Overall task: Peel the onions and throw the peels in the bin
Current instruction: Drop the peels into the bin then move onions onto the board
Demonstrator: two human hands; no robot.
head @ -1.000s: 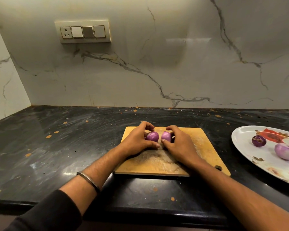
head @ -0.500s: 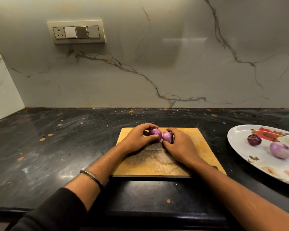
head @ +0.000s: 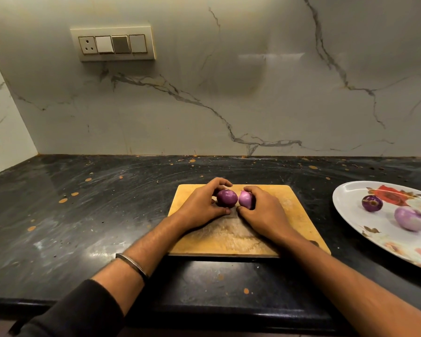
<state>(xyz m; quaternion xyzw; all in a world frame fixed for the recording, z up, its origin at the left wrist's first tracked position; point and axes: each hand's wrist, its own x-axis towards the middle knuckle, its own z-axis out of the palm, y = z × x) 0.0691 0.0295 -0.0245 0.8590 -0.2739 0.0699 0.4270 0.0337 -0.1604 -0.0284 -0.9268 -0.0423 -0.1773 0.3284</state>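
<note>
Two small purple onions lie side by side at the far end of a wooden cutting board [head: 287, 210]. My left hand [head: 199, 205] curls round the darker onion [head: 226, 198], thumb in front and fingers behind. The paler onion [head: 246, 200] is held by my right hand [head: 263, 210], whose fingers wrap its right side. The two onions nearly touch. No bin and no loose peels are in view.
A white flowered plate [head: 345, 203] at the right holds a dark purple onion [head: 371, 203] and a pale peeled onion [head: 410, 218]. The board rests on a black speckled counter [head: 95, 215]. A marble wall with a switch panel [head: 112, 43] stands behind.
Both hands keep hold of their onions on the board; the left onion has turned slightly, showing more of its dark skin. The view has shifted a little to the left.
</note>
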